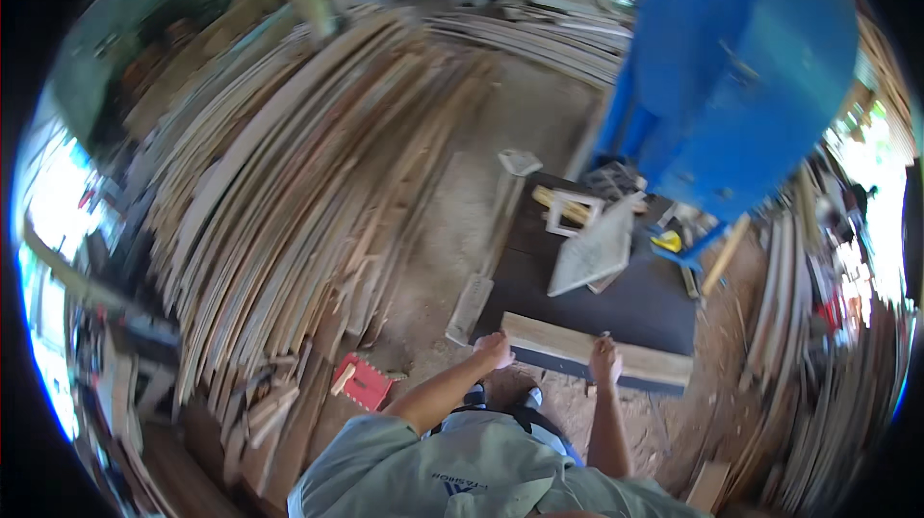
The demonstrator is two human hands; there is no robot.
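Two hands are at one wooden board (553, 336) on a dark tabletop (520, 282): the left hand (496, 349), curled narrow, at its left end, grip unclear from where I stand, the right hand (604, 361) closed on its near edge. Dark lettering (460, 481) marks the grey-green shirt (385, 460). Beyond the hands, a pale panel (595, 250) and white frame (552, 214) obstruct the tabletop before a blue machine (741, 85); stacked planks (279, 181) lie left of the left hand.

the board (553, 334) is pale tan, the tabletop (650, 301) near-black, the tall machine (736, 85) bright blue. the shirt (404, 465) is grey-green with dark print (462, 485); the long planks (279, 200) run in grey and brown stripes.
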